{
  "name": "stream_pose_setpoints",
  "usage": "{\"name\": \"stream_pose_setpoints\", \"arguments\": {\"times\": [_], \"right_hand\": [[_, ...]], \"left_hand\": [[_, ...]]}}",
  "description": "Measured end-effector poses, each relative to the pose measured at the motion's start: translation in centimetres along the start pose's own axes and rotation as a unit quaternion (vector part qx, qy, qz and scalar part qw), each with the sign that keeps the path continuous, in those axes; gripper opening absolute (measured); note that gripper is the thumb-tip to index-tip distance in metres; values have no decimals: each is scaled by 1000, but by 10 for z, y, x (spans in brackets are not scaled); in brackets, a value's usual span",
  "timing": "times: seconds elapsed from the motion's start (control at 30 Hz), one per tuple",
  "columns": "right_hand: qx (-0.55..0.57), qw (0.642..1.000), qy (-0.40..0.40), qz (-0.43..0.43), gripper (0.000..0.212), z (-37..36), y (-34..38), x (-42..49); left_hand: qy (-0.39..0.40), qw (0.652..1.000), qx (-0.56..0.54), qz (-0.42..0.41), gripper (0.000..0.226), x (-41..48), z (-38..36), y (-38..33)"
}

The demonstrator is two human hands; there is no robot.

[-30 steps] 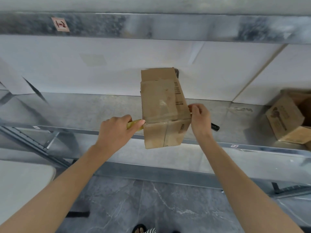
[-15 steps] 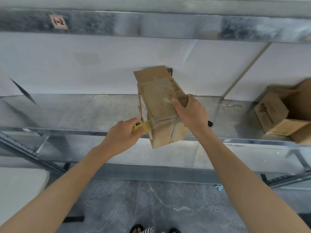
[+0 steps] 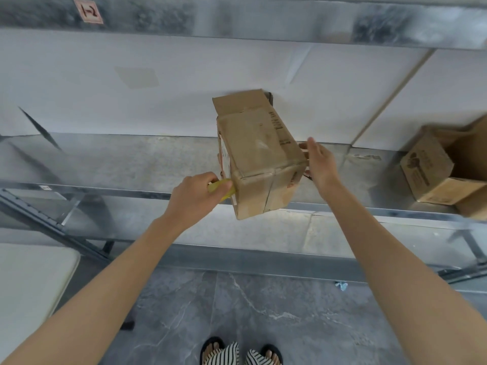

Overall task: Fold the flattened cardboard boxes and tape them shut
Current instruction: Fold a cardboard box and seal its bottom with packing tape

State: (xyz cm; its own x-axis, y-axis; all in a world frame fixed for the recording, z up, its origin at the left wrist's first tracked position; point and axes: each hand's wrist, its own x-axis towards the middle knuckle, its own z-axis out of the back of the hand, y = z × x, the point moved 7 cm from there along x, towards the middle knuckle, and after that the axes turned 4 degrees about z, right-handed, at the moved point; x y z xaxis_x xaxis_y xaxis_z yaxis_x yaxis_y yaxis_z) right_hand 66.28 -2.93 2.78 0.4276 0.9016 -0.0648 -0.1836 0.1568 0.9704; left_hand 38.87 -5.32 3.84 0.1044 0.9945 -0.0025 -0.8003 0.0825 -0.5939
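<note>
**Tilted box [image 3: 259, 154] overhanging shelf [image 3: 131, 164]**

The left grip [image 3: 193, 197] curled round a yellow tool [image 3: 222, 189], its tip at the box just right of it. The right grip [image 3: 320, 163], fingers straight, touched the box's other side.

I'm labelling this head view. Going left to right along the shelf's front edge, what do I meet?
left hand → yellow tool → cardboard box → right hand → second cardboard box

Galvanised metal shelf [image 3: 131, 162], cardboard box [image 3: 258, 154] tilted at its front edge, other boxes [image 3: 432, 169] at right end
</note>
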Motion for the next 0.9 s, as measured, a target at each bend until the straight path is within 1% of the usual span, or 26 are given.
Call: {"name": "stream_pose_setpoints", "arguments": {"times": [0.03,0.07,0.13,0.23,0.3,0.4,0.47,0.57,0.63,0.7,0.73,0.77,0.87,0.9], "right_hand": [[16,1000,-13,-4,34,8,-12,6],[5,1000,-21,1,28,16,-22,12],[-64,998,-17,19,21,26,-42,23],[-162,986,8,31,35,34,-67,34],[-230,972,23,43,42,36,-81,40],[-355,931,55,68,47,33,-96,50],[-417,904,72,56,49,30,-106,57],[-461,884,64,44,42,29,-113,63],[-469,880,57,44,34,29,-115,67],[-475,877,58,42,32,30,-114,69],[-473,878,58,41,32,32,-112,68],[-456,887,55,40,33,33,-110,67],[-310,950,34,19,27,40,-92,57],[-262,965,22,17,25,42,-80,51]], "left_hand": [[-3,1000,-1,5,35,-1,-1,0],[-5,1000,-2,9,35,-1,-2,0],[-7,1000,-4,17,35,-2,-4,0],[-5,999,-24,36,36,-3,-4,3],[-8,998,-32,46,36,-3,-4,5],[-17,998,-36,56,35,-4,-5,5],[-25,998,-27,60,32,-5,-4,3],[-32,997,-25,66,34,-8,-4,0],[-34,997,-23,72,35,-9,-4,0],[-34,996,-27,75,35,-9,-4,-1],[-32,996,-28,76,34,-9,-4,-1],[-30,996,-29,74,34,-9,-4,-2],[-16,997,-35,65,31,-9,-8,-6],[-9,997,-42,60,30,-9,-10,-8]]}}
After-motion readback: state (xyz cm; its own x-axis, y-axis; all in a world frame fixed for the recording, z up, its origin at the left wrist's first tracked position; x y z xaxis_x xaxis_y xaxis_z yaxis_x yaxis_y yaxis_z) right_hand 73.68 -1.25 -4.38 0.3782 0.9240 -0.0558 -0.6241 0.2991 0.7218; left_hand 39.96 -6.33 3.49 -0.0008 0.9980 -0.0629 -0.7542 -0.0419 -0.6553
